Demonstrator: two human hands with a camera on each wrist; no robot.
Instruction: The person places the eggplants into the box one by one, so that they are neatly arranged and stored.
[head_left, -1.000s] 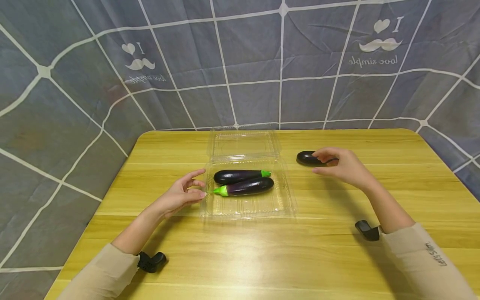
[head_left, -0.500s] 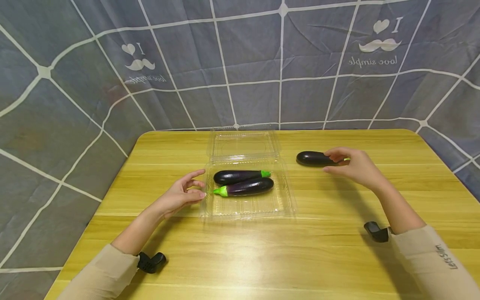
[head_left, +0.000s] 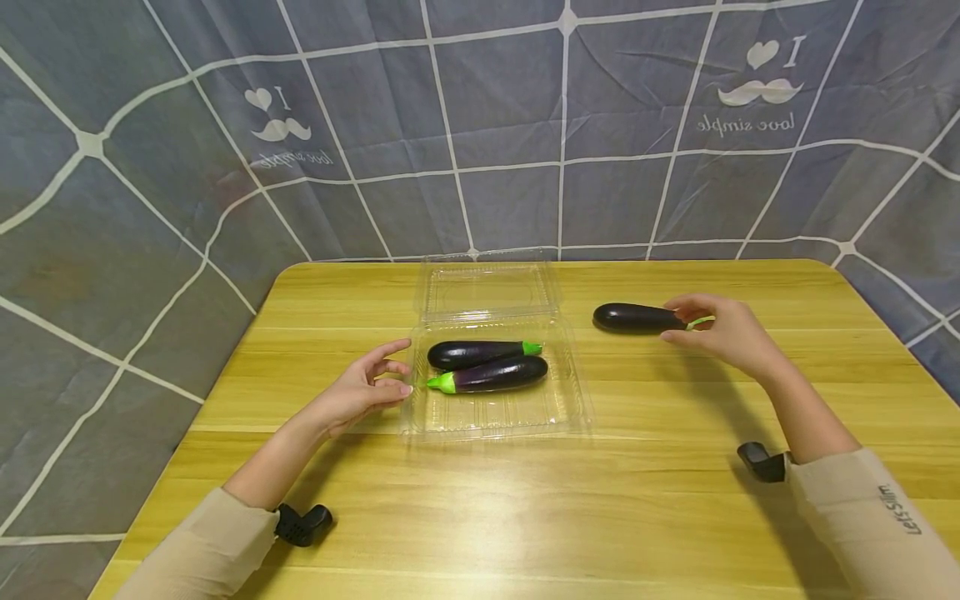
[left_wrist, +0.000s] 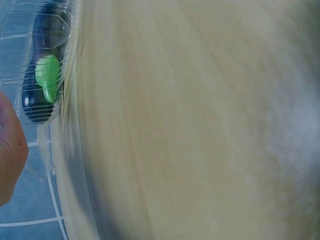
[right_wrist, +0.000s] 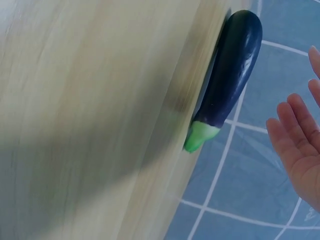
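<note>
On the right of the table lies one dark purple eggplant, its green stem end partly behind my right hand. The right wrist view puts a gap between that eggplant and my fingers, which hold nothing. Inside a clear plastic clamshell container two more eggplants lie side by side: the rear one has its green end to the right, the front one to the left. My left hand is at the container's left edge, fingers loosely bent; whether they touch it I cannot tell.
The container's lid is folded back flat towards the rear of the wooden table. A grey cloth with white lines hangs behind and to the sides. A black wrist camera sticks out from the left sleeve.
My right hand has moved right along the eggplant towards its stem end, uncovering more of its body. The eggplants, the container and my left hand have stayed in place.
</note>
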